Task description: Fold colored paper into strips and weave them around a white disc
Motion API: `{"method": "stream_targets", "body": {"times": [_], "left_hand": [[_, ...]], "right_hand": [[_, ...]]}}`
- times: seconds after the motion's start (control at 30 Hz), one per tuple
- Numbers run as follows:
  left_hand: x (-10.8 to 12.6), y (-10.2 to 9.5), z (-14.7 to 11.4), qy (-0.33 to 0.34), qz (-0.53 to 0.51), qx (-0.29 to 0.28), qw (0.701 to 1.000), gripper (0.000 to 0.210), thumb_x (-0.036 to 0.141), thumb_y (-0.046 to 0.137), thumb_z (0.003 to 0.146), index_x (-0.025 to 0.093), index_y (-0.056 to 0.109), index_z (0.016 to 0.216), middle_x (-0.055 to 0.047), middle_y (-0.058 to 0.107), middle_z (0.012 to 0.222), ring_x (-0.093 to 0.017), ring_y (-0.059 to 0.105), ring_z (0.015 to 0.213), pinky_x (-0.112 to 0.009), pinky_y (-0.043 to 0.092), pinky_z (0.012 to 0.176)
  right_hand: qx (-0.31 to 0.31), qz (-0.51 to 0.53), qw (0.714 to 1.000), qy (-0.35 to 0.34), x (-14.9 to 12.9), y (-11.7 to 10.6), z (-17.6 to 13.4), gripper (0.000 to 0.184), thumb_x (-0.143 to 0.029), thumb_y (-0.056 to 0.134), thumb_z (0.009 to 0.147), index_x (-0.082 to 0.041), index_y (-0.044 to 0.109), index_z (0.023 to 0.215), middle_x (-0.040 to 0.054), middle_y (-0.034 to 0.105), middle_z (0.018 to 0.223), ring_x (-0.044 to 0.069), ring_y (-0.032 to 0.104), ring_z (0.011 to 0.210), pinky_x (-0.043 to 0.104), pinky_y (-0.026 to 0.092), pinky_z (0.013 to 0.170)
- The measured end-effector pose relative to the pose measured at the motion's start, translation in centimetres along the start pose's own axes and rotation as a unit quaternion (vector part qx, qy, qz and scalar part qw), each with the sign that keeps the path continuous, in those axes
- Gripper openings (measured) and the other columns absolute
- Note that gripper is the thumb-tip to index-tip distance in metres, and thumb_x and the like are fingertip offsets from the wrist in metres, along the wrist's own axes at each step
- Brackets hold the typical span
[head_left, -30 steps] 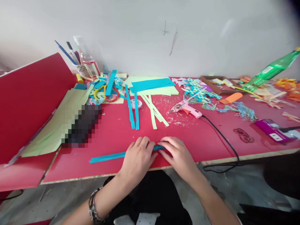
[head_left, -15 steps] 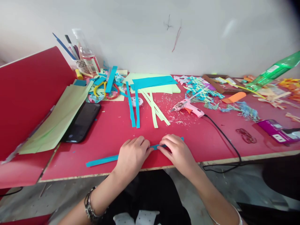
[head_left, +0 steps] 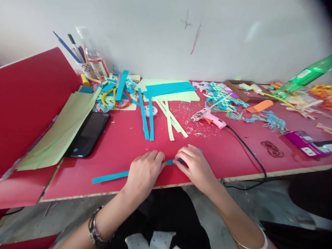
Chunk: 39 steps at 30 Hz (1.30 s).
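Near the front edge of the red table lies a long blue paper strip, running left to right under both hands. My left hand is closed on its middle, thumb and fingers pinching the paper. A short way to the right, my right hand pinches the same strip between thumb and fingertips. A short stretch of blue shows between the hands, and a small tip sticks out beyond the right one. Farther back lie two blue strips and several pale green strips.
A pink glue gun lies right of the strips, its black cord trailing over the front edge. On the left are a phone and pale green sheets. Scissors rest among paper scraps. A green bottle leans at right.
Both hands keep their pinch on the blue strip and have barely moved. The strip's left end sits slightly farther left as the view shifts a little.
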<state>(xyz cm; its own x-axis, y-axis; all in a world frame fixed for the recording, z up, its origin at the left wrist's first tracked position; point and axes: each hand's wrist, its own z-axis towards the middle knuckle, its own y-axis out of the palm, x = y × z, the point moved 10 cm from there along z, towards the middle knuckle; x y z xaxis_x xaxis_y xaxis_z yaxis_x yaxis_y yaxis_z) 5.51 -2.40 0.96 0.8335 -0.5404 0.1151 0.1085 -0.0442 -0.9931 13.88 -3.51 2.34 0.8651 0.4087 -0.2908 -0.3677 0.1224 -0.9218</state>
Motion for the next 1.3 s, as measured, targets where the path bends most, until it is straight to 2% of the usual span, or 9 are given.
{"method": "stream_targets", "body": {"times": [0.1, 0.2, 0.27, 0.47, 0.67, 0.9, 1.13, 1.3], "left_hand": [[0.3, -0.3, -0.5, 0.063, 0.012, 0.004, 0.998, 0.018, 0.020, 0.039, 0.085, 0.022, 0.049, 0.099, -0.001, 0.052, 0.081, -0.014, 0.054, 0.071, -0.023, 0.040, 0.057], [1.3, -0.4, -1.2, 0.163, 0.036, 0.002, 0.986, 0.034, 0.017, 0.038, 0.085, 0.031, 0.040, 0.115, 0.000, 0.049, 0.085, -0.013, 0.051, 0.072, -0.023, 0.040, 0.062], [1.5, -0.4, -1.4, 0.192, 0.053, -0.003, 0.980, 0.037, 0.018, 0.037, 0.085, 0.034, 0.038, 0.119, 0.000, 0.048, 0.085, -0.013, 0.050, 0.071, -0.023, 0.040, 0.063], [1.7, -0.9, -1.5, 0.183, 0.091, 0.004, 0.979, 0.036, 0.019, 0.036, 0.085, 0.035, 0.041, 0.117, -0.001, 0.047, 0.083, -0.013, 0.048, 0.068, -0.023, 0.040, 0.060], [1.4, -0.9, -1.5, 0.169, 0.075, 0.004, 0.983, 0.033, 0.020, 0.036, 0.086, 0.034, 0.045, 0.114, -0.001, 0.047, 0.085, -0.012, 0.048, 0.070, -0.021, 0.040, 0.060], [1.0, -0.8, -1.4, 0.164, 0.055, 0.002, 0.985, 0.036, 0.016, 0.035, 0.085, 0.034, 0.043, 0.115, -0.001, 0.047, 0.090, -0.012, 0.050, 0.075, -0.019, 0.041, 0.058], [0.8, -0.8, -1.4, 0.154, 0.054, -0.003, 0.987, 0.039, 0.012, 0.036, 0.083, 0.030, 0.043, 0.116, -0.002, 0.049, 0.092, -0.011, 0.053, 0.076, -0.018, 0.042, 0.059], [-0.3, -0.8, -1.6, 0.142, 0.035, 0.003, 0.989, 0.030, 0.022, 0.033, 0.086, 0.028, 0.048, 0.112, -0.002, 0.051, 0.092, -0.010, 0.055, 0.071, -0.017, 0.043, 0.058]], "right_hand": [[-0.001, -0.010, 1.000, 0.008, 0.2, 0.1, 0.0, 0.010, -0.020, 0.047, 0.081, -0.019, 0.051, 0.072, -0.0004, 0.055, 0.073, 0.014, 0.050, 0.072, 0.037, 0.029, 0.091], [0.003, -0.012, 1.000, 0.019, 0.4, 0.1, -0.1, 0.009, -0.021, 0.047, 0.080, -0.019, 0.050, 0.071, -0.0006, 0.056, 0.074, 0.014, 0.050, 0.072, 0.039, 0.027, 0.092], [0.007, -0.007, 1.000, 0.025, 0.5, 0.0, -0.1, 0.010, -0.021, 0.047, 0.080, -0.019, 0.050, 0.071, -0.0006, 0.057, 0.074, 0.014, 0.050, 0.072, 0.040, 0.026, 0.092], [0.024, 0.010, 0.999, 0.045, 0.8, -0.2, -0.2, 0.011, -0.029, 0.052, 0.076, -0.020, 0.050, 0.070, -0.0012, 0.057, 0.074, 0.015, 0.050, 0.074, 0.043, 0.024, 0.092], [0.035, -0.006, 0.996, 0.081, 1.5, -0.7, -0.4, 0.012, -0.031, 0.054, 0.072, -0.020, 0.050, 0.067, -0.0002, 0.057, 0.073, 0.017, 0.049, 0.072, 0.040, 0.030, 0.082], [0.044, -0.006, 0.992, 0.116, 4.3, -1.5, -1.4, 0.011, -0.030, 0.053, 0.072, -0.021, 0.052, 0.067, 0.0004, 0.056, 0.074, 0.018, 0.049, 0.072, 0.034, 0.034, 0.072], [0.101, -0.008, 0.986, 0.133, 8.1, -2.8, -3.0, 0.013, -0.030, 0.052, 0.072, -0.019, 0.052, 0.065, 0.0017, 0.055, 0.072, 0.016, 0.050, 0.069, 0.032, 0.036, 0.068], [0.118, -0.013, 0.983, 0.143, 10.0, -3.6, -3.8, 0.014, -0.027, 0.050, 0.073, -0.019, 0.049, 0.062, 0.0022, 0.053, 0.069, 0.016, 0.050, 0.067, 0.030, 0.038, 0.065]]}}
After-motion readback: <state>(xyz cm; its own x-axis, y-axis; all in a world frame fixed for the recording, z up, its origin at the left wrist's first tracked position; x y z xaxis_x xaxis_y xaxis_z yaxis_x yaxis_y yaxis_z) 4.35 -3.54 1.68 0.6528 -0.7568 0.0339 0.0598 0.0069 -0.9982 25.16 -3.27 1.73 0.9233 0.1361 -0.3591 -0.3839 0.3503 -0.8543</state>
